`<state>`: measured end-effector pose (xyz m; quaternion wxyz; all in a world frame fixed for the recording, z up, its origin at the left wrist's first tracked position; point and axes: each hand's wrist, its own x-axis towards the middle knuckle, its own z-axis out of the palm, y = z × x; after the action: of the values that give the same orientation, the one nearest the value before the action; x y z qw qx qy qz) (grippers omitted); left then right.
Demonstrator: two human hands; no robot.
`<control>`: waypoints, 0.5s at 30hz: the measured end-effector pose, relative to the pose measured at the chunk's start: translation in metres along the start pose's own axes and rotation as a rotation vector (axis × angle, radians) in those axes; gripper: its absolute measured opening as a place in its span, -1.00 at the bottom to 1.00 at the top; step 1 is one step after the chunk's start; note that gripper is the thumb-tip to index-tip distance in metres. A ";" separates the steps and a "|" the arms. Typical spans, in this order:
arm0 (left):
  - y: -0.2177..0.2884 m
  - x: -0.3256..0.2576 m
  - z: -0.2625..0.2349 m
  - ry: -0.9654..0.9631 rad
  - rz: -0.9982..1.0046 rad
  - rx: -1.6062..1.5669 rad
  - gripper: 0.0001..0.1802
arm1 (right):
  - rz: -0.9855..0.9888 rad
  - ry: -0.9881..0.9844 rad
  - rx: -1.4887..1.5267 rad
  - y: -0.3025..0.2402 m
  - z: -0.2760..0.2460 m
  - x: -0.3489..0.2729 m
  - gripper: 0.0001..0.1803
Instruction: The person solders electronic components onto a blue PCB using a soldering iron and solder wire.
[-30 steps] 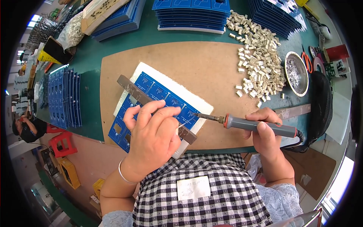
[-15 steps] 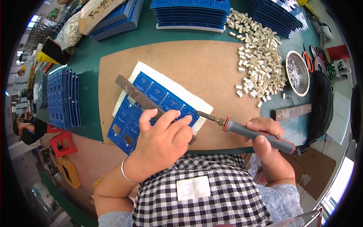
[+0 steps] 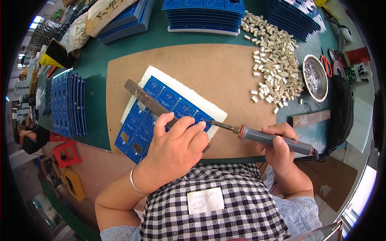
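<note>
A blue panel of circuit boards (image 3: 128,129) lies slanted on a white foam slab (image 3: 215,113). Across the panel rests a dark metal bar (image 3: 141,94). My left hand (image 3: 171,150) bends over the bar, its thumb and fingers pressing on it and on the panel's right end; the undersides of the fingertips are hidden. In my right hand (image 3: 280,148) is a soldering iron (image 3: 261,137) with a grey handle and orange trim. The iron's tip touches or hovers just over the panel's right corner, close to my left fingertips; I cannot tell which.
A brown board (image 3: 193,60) covers the middle of the green table. Small white connectors (image 3: 277,64) lie heaped at right, beside a metal bowl (image 3: 315,78), orange scissors (image 3: 326,65) and another metal bar (image 3: 309,119). Blue board stacks (image 3: 203,18) stand at the back and left (image 3: 66,104).
The iron's rear end has swung up slightly, and its tip has shifted a little toward me. My left hand has slid slightly to the right. The panel and bar look almost unmoved.
</note>
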<state>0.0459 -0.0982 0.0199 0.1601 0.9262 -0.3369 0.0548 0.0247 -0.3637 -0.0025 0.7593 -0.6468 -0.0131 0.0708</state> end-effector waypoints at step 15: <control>0.000 -0.001 0.002 0.002 -0.005 -0.013 -0.73 | -0.016 -0.001 -0.017 -0.002 0.001 0.004 -0.66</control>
<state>0.0453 -0.0982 0.0182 0.1665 0.9260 -0.3348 0.0531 0.0285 -0.3624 -0.0007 0.7542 -0.6531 -0.0194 0.0648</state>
